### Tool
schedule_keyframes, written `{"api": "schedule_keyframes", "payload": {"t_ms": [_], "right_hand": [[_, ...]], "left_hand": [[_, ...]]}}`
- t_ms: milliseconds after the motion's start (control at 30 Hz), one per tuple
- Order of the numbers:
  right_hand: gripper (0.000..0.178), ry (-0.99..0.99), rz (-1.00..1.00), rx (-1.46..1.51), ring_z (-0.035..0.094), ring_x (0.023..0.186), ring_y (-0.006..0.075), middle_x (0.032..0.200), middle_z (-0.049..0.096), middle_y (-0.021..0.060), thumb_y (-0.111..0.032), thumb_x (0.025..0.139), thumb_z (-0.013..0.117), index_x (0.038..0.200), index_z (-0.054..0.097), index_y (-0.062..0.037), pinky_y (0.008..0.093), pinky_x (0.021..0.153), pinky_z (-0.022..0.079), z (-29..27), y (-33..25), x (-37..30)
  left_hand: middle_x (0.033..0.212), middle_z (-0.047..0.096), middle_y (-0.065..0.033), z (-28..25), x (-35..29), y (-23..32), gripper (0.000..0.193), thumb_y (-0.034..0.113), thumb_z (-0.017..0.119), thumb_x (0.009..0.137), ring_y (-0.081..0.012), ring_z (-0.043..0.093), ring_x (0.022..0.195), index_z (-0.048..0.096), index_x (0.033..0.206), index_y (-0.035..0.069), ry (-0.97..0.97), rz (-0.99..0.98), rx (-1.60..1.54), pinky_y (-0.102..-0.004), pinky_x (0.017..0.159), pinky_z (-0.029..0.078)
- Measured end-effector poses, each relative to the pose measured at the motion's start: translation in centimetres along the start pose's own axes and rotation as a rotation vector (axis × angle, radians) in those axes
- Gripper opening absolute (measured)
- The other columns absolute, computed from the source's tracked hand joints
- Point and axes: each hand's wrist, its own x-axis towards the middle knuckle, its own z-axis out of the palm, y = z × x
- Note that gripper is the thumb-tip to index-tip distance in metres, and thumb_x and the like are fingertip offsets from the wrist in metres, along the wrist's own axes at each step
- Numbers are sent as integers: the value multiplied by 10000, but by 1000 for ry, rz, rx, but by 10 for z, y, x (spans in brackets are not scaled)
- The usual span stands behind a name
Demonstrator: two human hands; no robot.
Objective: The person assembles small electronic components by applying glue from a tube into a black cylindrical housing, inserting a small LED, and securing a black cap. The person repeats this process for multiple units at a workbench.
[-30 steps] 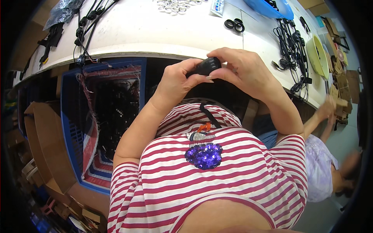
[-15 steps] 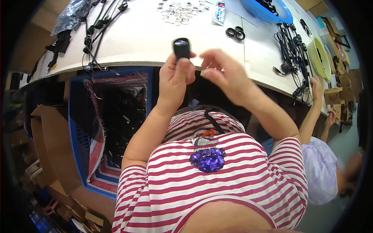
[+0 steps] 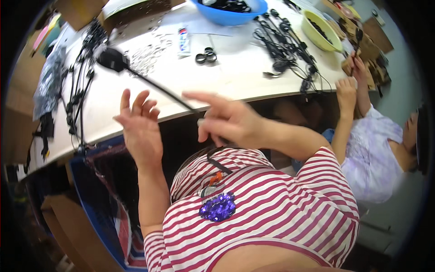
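Observation:
My right hand pinches the lower end of a thin black stem or cable. At its far end is a rounded, flat black head, blurred by motion, out over the table at the left. Just below that stem my left hand is raised, its fingers spread, with nothing in it. The fingers of my right hand hide where the stem ends.
The white table holds loose clear pieces, a tube, black rings, black cables, a blue bowl and a yellow bowl. A co-worker sits at the right; a blue crate stands below left.
The black piece has left my left hand and now extends on its stem from my right. My left hand has moved left and opened. The view has shifted to the right.

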Motion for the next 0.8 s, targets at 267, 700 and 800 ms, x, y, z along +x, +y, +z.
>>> {"api": "schedule_keyframes", "payload": {"t_ms": [267, 700, 800], "right_hand": [[229, 548, -540, -734, 524, 505, 130, 668, 570, 86, -122, 850, 454, 1011, 574, -13, 252, 464, 432, -148, -126, -13], [248, 1124, -127, -915, 588, 736, 241, 908, 606, 158, -138, 836, 467, 1064, 541, -73, 343, 620, 475, -342, -58, 54], [260, 1012, 187, -1186, 604, 792, 265, 966, 611, 172, -132, 833, 468, 1080, 536, -87, 360, 660, 484, -394, 19, 43]], "left_hand": [[960, 542, -53, -10, -21, -4, 438, 338, 376, 949, -115, 482, 762, 350, 1276, 49, 8, -139, -27, -249, 700, 405], [908, 541, -43, -34, -32, 3, 362, 212, 409, 947, -95, 480, 722, 375, 1257, 28, 73, -108, 33, -220, 657, 409], [899, 541, -42, -49, -38, 1, 337, 185, 402, 949, -92, 477, 717, 389, 1246, 25, 111, -96, 79, -213, 653, 412]]}}
